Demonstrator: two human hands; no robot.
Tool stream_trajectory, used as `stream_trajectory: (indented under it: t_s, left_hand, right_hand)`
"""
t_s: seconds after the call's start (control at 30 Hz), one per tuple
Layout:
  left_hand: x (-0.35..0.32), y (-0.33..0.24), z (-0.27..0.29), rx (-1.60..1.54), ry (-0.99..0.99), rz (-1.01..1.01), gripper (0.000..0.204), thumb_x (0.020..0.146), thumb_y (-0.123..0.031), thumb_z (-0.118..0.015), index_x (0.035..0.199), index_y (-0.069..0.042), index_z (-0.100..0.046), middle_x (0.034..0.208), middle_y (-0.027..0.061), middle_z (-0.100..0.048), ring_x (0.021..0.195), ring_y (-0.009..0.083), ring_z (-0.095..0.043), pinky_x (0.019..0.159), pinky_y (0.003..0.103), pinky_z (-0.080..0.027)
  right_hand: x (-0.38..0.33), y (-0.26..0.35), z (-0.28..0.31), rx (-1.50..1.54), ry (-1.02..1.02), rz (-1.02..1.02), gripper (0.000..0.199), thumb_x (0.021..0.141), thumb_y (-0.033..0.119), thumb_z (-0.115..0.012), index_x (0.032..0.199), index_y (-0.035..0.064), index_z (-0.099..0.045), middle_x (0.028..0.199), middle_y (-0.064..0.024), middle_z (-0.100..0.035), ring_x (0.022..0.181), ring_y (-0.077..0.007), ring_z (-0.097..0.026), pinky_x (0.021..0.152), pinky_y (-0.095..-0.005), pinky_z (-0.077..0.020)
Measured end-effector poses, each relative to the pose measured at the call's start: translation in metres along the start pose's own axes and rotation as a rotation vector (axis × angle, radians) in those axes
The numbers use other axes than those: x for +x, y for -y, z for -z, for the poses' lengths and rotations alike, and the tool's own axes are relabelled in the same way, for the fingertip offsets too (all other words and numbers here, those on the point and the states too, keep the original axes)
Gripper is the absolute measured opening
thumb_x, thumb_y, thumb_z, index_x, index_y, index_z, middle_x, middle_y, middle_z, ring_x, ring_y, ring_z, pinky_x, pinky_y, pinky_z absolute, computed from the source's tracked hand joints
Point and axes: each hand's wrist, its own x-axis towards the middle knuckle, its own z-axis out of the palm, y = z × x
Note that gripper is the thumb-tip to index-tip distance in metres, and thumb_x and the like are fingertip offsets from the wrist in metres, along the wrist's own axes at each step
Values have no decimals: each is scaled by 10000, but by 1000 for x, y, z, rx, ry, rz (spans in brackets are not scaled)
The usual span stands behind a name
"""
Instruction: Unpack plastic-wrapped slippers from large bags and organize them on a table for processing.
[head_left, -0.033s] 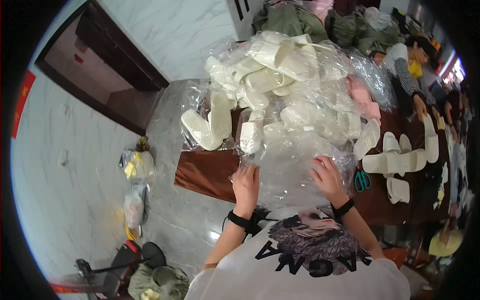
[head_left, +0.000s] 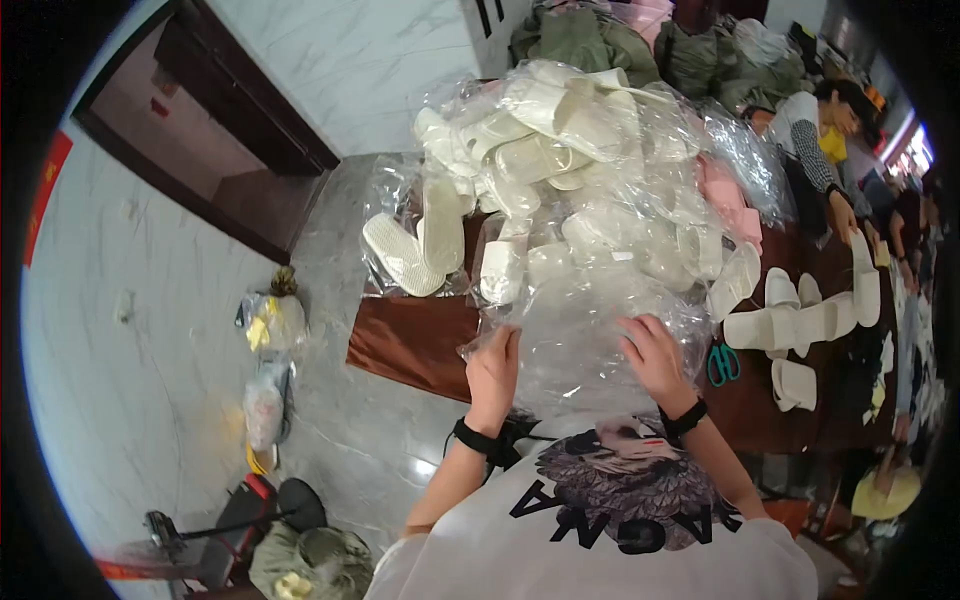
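A clear plastic bag [head_left: 570, 365] lies spread in front of me at the table's near edge. My left hand [head_left: 492, 375] is closed on its left edge, thumb against the fingers. Over the bag's right side is my right hand [head_left: 657, 362], fingers bent and thumb apart; whether they touch the film is hard to see. Just beyond the bag rises a big heap of cream slippers [head_left: 540, 160] in clear bags. A bagged pair of slippers [head_left: 405, 255] lies at the heap's left, soles up.
Teal-handled scissors [head_left: 722, 366] lie right of my right hand. Loose cream slippers [head_left: 790, 325] are on the brown tabletop [head_left: 415, 340] farther right, where a co-worker's hand [head_left: 842, 215] reaches in. Green sacks [head_left: 590, 45] stand behind. A doorway [head_left: 215, 150] is at the left.
The view has shifted very slightly. Both hands stay at the plastic bag, with no clear change in their hold.
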Motion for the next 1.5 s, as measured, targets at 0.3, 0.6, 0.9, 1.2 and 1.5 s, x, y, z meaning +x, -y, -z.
stream_trajectory:
  t_s: [0.3, 0.6, 0.9, 1.2, 1.5]
  left_hand:
    - [-33, -12, -30, -628, 480, -240, 309, 971, -157, -531, 1246, -16, -536, 1096, 133, -654, 926, 138, -654, 763, 265, -512]
    - [-19, 63, -15, -315, -311, 142, 235, 904, -165, -641, 1065, 2, -603, 938, 95, -662, 796, 191, -630, 734, 302, -516]
    - [-18, -32, -23, -754, 395, -289, 284, 917, -81, -583, 1197, -38, -570, 1111, 121, -657, 935, 192, -641, 760, 316, -533]
    - [7, 13, -42, -644, 158, 207, 337, 867, -80, -649, 1165, 6, -518, 1259, 165, -527, 1077, 261, -568, 900, 397, -489]
    - [75, -19, -104, -335, 35, -307, 792, 775, -217, -759, 1410, 8, -343, 1267, 194, -536, 1162, 355, -505, 982, 456, -387]
  right_hand:
    - [29, 52, -29, 458, -35, -5, 395, 898, 199, -631, 1241, 20, -554, 991, -123, -638, 862, -193, -617, 763, -317, -503]
    - [30, 3, 23, 729, -311, -315, 270, 939, 126, -526, 1178, 9, -569, 845, -12, -589, 745, -98, -540, 678, -261, -446]
    - [-3, 65, 27, 792, -28, -192, 394, 918, 128, -564, 1282, 2, -481, 1049, -67, -593, 902, -122, -572, 809, -248, -453]
    - [-30, 35, 100, 786, -500, -396, 519, 835, 100, -627, 1320, 20, -462, 1109, -51, -584, 951, -132, -565, 823, -260, -461]
    - [-55, 15, 132, 790, -621, -383, 578, 823, 73, -639, 1358, -20, -440, 1161, -73, -595, 1013, -164, -573, 896, -290, -443]
